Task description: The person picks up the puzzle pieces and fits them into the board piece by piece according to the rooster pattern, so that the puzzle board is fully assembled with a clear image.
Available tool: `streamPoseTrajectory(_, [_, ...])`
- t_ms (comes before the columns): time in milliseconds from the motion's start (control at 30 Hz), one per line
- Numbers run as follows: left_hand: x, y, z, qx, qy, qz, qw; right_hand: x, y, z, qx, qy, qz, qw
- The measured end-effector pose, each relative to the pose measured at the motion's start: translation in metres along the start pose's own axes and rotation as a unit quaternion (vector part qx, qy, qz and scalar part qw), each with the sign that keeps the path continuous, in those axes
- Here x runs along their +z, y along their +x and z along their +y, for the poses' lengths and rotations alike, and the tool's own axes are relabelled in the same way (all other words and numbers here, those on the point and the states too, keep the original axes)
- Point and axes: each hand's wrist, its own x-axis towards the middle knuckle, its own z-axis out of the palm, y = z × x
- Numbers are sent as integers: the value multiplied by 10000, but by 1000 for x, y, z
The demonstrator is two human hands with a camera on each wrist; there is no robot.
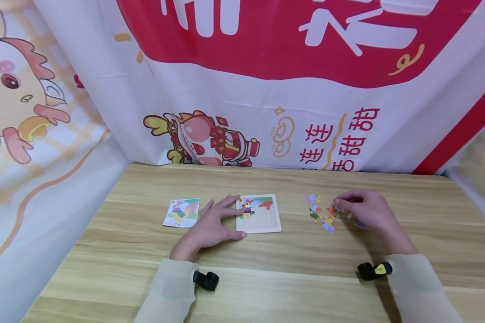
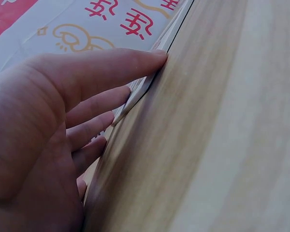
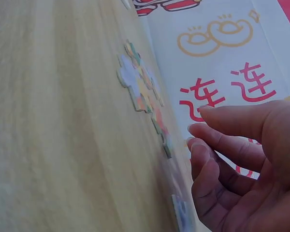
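Note:
A shallow puzzle board lies on the table, with several fitted pieces forming part of a bird picture along its upper side. My left hand rests at the board's left side, fingers spread and fairly straight. In the left wrist view its thumb touches the board's edge. Loose puzzle pieces lie in a cluster to the right of the board. Just over the right side of this cluster is my right hand. Its fingers are loosely bent, and a gap shows between thumb and forefinger in the right wrist view, with nothing visible held.
A picture card showing a bird lies left of the board. One puzzle piece sits apart from the cluster, near the right hand. A printed cloth hangs behind the wooden table. Both wrists wear black camera straps.

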Motion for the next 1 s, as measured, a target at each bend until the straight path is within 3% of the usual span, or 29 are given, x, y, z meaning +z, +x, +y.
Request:
streamPoseTrajectory(367, [0, -1, 0, -1, -42, -10, 10000, 27, 0, -15, -711, -432, -121, 9965])
streamPoseTrajectory(1000, [1, 1, -1, -46, -59, -1, 10000, 38, 1, -24, -954, -843, 8, 9919])
